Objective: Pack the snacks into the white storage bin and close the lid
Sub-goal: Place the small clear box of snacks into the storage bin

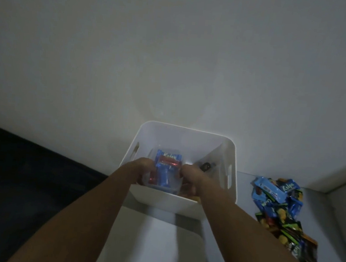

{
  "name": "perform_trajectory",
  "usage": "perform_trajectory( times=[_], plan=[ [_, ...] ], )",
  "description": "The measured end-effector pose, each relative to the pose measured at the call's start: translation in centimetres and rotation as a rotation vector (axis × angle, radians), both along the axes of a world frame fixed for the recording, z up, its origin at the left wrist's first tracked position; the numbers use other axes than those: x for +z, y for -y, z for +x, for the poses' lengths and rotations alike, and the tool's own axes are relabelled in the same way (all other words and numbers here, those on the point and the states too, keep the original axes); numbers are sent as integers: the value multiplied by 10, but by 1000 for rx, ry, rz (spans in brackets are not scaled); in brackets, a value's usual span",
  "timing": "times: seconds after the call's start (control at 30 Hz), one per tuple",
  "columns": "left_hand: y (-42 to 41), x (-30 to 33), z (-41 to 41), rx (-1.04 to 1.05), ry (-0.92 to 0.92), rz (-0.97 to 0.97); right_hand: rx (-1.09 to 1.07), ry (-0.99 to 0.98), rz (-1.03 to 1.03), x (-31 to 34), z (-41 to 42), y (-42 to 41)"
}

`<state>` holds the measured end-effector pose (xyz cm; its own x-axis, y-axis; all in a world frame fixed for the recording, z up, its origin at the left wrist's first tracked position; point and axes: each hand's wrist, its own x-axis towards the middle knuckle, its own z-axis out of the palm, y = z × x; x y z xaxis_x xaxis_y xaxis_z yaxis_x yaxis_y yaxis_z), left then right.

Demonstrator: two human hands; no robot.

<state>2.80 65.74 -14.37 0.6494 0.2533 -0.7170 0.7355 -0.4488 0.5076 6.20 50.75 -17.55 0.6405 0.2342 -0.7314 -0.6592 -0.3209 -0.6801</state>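
inside, both hands (165,172) grip "kelpa" packets (165,167) over white bin (188,132).

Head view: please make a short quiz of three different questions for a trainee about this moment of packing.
1. True or false: the lid is already closed on the white storage bin.
2. Where does the loose pile of snacks lie? A) inside the bin, B) outside it, on the person's right side, C) on the lid.
3. What do the left hand and the right hand hold together?

Key
1. False: the bin is open and the lid lies flat in front of it.
2. B.
3. A clear container of blue and red snack packets, held over the open bin.
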Motion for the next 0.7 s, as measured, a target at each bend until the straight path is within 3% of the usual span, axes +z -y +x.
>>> perform_trajectory(
  times=[0.07,0.13,0.17,0.27,0.33,0.4,0.57,0.7],
  plan=[
    [7,1,-4,-70,-4,41,-15,-5,-38,-5,-2,8],
    [-38,-35,10,-166,-17,125,60,-58,-97,-55,16,-41],
    [-39,-42,10,-199,86,224,90,-55,-116,-56,15,-40],
    [-43,-45,0,-76,765,412,119,-42,-97,-59,12,-45],
    [-54,-46,4,-50,1047,635,129,-2,-88,-53,13,-48],
    [-66,-48,8,-69,995,761,140,37,-94,-50,16,-50],
    [-72,-50,14,27,621,534,233,69,-55,-34,15,-60],
    [-69,-48,16,58,593,505,377,81,-82,-30,13,-71]
  ],
)
